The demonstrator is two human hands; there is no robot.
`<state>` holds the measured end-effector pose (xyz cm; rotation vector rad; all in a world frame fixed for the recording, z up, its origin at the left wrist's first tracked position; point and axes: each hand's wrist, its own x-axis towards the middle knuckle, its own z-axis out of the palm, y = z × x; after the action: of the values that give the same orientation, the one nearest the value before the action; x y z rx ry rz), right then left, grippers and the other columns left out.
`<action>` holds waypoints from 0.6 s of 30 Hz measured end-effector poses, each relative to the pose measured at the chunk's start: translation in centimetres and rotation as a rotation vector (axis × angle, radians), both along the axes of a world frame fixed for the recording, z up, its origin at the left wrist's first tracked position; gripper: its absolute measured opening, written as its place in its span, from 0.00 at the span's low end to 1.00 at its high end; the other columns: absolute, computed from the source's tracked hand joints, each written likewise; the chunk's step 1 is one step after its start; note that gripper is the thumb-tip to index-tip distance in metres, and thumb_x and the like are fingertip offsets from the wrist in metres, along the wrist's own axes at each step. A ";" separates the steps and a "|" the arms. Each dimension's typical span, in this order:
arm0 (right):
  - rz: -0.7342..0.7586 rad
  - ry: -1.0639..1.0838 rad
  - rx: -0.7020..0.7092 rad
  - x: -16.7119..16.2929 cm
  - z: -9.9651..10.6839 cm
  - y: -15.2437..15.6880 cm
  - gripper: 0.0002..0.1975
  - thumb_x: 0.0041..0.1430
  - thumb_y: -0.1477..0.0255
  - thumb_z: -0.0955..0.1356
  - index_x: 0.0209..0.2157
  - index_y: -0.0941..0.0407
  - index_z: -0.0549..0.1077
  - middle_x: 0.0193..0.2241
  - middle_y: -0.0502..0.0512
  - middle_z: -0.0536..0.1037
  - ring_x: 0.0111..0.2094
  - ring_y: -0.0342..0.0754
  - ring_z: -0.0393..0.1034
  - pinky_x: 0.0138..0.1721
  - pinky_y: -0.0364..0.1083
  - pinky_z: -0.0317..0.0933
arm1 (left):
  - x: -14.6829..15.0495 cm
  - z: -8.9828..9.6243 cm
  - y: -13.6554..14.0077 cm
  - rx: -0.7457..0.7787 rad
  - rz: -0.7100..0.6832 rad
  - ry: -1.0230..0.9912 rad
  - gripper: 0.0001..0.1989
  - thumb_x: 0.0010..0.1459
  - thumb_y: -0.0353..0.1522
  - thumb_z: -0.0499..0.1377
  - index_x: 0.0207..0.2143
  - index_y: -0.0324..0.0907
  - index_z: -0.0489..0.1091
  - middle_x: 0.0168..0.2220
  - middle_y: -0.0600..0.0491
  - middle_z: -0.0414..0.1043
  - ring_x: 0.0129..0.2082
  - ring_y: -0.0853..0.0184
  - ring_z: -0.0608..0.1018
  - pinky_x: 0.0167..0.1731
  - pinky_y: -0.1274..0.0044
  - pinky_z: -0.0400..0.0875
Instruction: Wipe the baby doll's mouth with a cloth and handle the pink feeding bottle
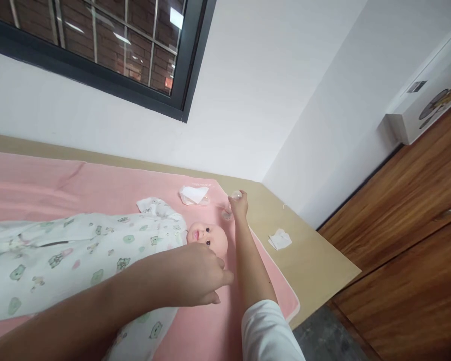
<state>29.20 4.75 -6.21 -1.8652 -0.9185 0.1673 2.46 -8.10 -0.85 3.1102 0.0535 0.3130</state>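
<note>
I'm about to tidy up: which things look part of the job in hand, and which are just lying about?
Seemingly in use:
- clear thing, in the right hand
- second clear thing, beside that hand
- doll, near the left hand
- mat, under the doll

Seemingly lying about:
- packet
- paper
- box

Over the head camera, I have my left forearm point(131, 281) slanting in from the lower left, left hand point(197, 273) knuckles-up, fingers curled. My right arm point(253, 260) is outstretched farther forward, right hand point(240, 205) gripping between thumb and fingers.

Head-worn view, forward and down
</note>
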 end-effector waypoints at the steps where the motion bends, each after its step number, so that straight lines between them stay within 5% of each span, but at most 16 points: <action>1: -0.006 0.007 0.011 -0.1 0.0 0.2 0.32 0.54 0.69 0.70 0.61 0.55 0.64 0.52 0.61 0.75 0.50 0.52 0.72 0.51 0.47 0.64 | -0.4 0.2 0.5 0.004 0.003 -0.022 0.05 0.61 0.34 0.63 0.38 0.42 0.76 0.31 0.55 0.77 0.31 0.63 0.78 0.31 0.72 0.63; 6: 0.024 0.043 0.161 -1.2 1.2 0.3 0.28 0.51 0.67 0.72 0.55 0.55 0.68 0.47 0.57 0.77 0.44 0.49 0.73 0.47 0.46 0.65 | -2.2 1.9 3.5 -0.073 0.100 -0.288 0.14 0.69 0.31 0.50 0.38 0.42 0.76 0.37 0.54 0.79 0.36 0.64 0.78 0.37 0.71 0.64; 13: 0.488 0.060 0.474 -7.3 5.8 -2.5 0.32 0.47 0.61 0.74 0.54 0.54 0.67 0.49 0.56 0.75 0.46 0.47 0.71 0.48 0.46 0.68 | -3.3 2.6 7.2 -0.355 0.591 -0.497 0.20 0.68 0.45 0.50 0.36 0.44 0.76 0.40 0.52 0.79 0.40 0.60 0.78 0.40 0.70 0.67; 18: 0.707 0.089 0.476 -11.7 7.6 -5.6 0.31 0.49 0.58 0.75 0.53 0.52 0.66 0.51 0.57 0.73 0.51 0.49 0.71 0.49 0.47 0.69 | -2.9 1.8 7.7 -0.269 0.751 -0.688 0.23 0.63 0.45 0.57 0.55 0.44 0.69 0.56 0.48 0.72 0.55 0.54 0.74 0.50 0.66 0.68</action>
<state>17.53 -0.89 1.44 -1.0383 -1.3861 0.4149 -0.40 -0.41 0.98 2.4184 1.1251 1.2194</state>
